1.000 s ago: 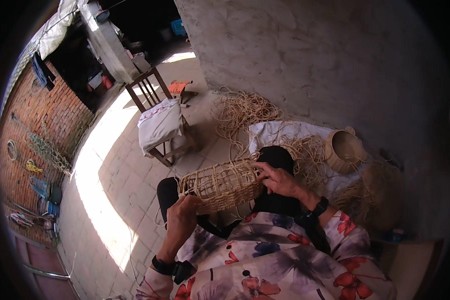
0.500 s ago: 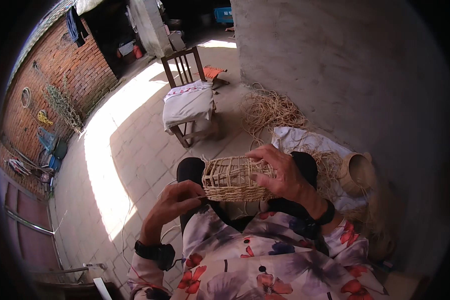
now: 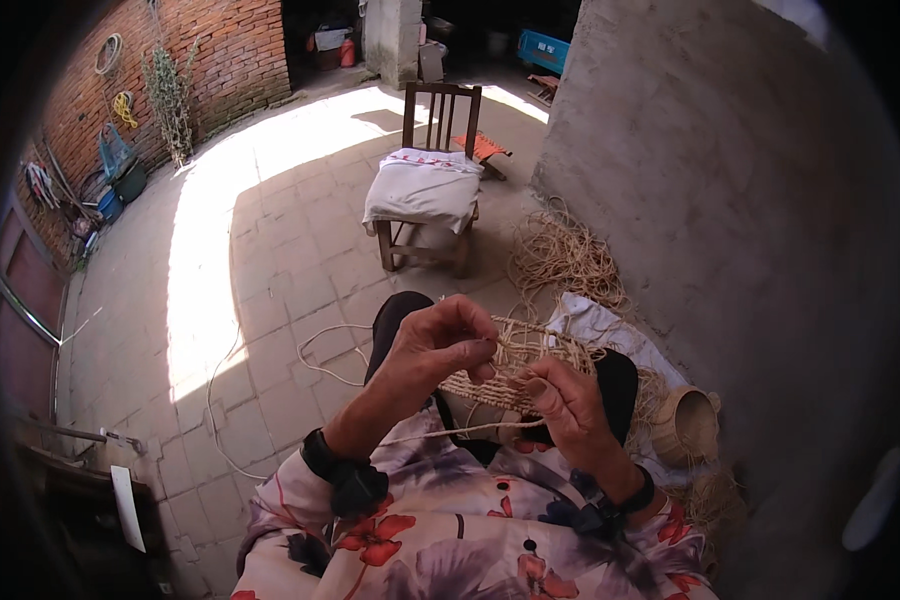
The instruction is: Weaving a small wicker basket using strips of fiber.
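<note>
Two hands working a half-woven straw basket over the lap.

The left hand [image 3: 435, 350] has its fingers curled tight, pinching a pale straw cord [image 3: 440, 432] against the near edge of the woven basket [image 3: 525, 365], which lies across the person's knees just in front of the floral shirt [image 3: 450, 530]. The right hand [image 3: 565, 405] grips the basket's right side, fingers bent around the weave (thumb on top). The cord trails left in a loop over the paved floor [image 3: 270, 270]. Ahead stands a wooden chair [image 3: 430, 200] with a white cushion; loose straw [image 3: 565, 255] lies by the concrete wall, and a small finished basket [image 3: 685, 425] sits to the right.
</note>
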A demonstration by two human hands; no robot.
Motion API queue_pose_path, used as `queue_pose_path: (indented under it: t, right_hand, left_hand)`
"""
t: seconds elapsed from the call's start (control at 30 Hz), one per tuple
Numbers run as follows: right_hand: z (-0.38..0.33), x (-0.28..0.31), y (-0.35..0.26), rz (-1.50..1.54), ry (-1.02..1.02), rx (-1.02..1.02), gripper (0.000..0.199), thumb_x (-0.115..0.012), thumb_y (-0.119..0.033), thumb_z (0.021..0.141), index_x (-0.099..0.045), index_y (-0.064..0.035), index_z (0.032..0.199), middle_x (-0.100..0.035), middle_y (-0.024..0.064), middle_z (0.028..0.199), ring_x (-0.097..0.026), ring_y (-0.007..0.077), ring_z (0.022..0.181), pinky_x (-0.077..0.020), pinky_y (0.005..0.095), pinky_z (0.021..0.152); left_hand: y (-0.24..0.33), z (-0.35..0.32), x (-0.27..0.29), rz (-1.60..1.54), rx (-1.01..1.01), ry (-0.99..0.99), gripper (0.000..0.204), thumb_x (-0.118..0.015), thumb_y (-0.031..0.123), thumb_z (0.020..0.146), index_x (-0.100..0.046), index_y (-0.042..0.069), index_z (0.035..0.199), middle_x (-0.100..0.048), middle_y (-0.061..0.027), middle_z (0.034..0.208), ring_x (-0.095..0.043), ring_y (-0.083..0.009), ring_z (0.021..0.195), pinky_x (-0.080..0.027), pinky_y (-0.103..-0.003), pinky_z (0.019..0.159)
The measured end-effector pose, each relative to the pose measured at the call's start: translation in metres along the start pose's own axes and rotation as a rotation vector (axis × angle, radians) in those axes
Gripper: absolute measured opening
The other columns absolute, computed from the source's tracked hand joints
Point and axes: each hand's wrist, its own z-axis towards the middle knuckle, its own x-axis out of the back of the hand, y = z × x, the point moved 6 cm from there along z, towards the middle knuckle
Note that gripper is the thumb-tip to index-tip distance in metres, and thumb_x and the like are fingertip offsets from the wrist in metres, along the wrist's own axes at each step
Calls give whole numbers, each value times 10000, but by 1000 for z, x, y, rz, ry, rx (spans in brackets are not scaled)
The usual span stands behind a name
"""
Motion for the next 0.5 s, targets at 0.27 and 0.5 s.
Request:
queue_pose_path:
  t: [0.27, 0.5]
  right_hand:
    - [-2, 18, 38, -502, 86, -63, 185, -620, -111, 861, -560, -22, 711, -580, 141, 631, -608, 349, 621, -441, 423, 590]
    - [5, 3, 72, -661, 6, -162, 218, -606, -219, 856, -625, -48, 723, -621, 179, 664, -638, 385, 637, -491, 486, 603]
  left_hand:
    - [-55, 2, 11, 1236, -172, -60, 475, -577, -17, 855, -524, 79, 1318, -686, -172, 908, -686, -313, 716, -539, -402, 647]
    - [-79, 7, -5, 1426, -135, -128, 725, -606, -12, 754, -440, 134, 1445, -663, -190, 951, -666, -382, 796, -523, -457, 673]
